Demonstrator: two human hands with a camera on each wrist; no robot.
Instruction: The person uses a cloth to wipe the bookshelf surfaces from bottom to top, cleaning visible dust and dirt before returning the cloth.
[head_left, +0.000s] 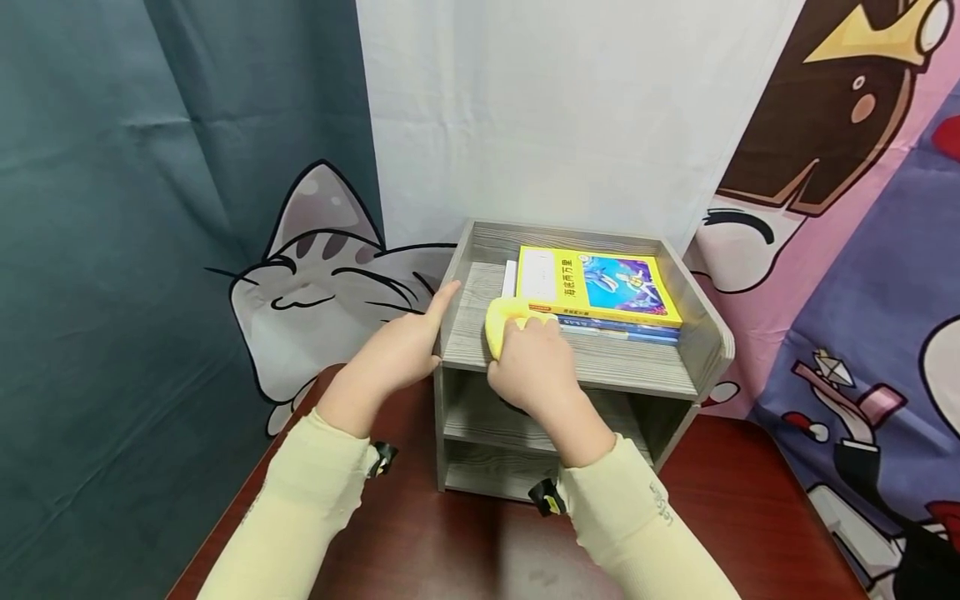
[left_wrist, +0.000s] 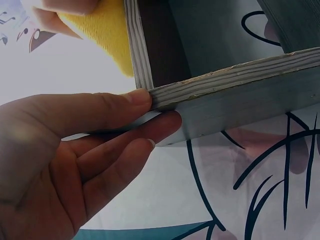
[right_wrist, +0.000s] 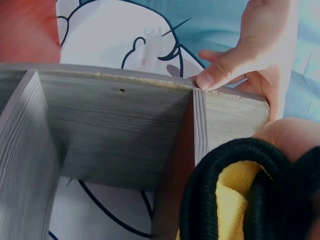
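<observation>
A small grey wood-grain desktop shelf (head_left: 600, 367) stands on the table. My left hand (head_left: 397, 346) holds its left side panel near the front. In the left wrist view, the thumb lies on the panel's front edge and other fingers touch the outer face. My right hand (head_left: 534, 367) grips a yellow cloth (head_left: 497, 325) with curled fingers, on the left part of the shelf's top board. The cloth's fuzzy surface also shows in the left wrist view (left_wrist: 102, 35). Just behind that hand lies a stack of books, a yellow-covered book (head_left: 600, 283) uppermost.
Blue-spined books (head_left: 622, 331) lie under the yellow one, close to the right side panel (head_left: 701, 321). Compartments (head_left: 510, 417) open below the top board. The reddish-brown table (head_left: 720, 517) surrounds the shelf, with curtains and cartoon-printed cloth behind.
</observation>
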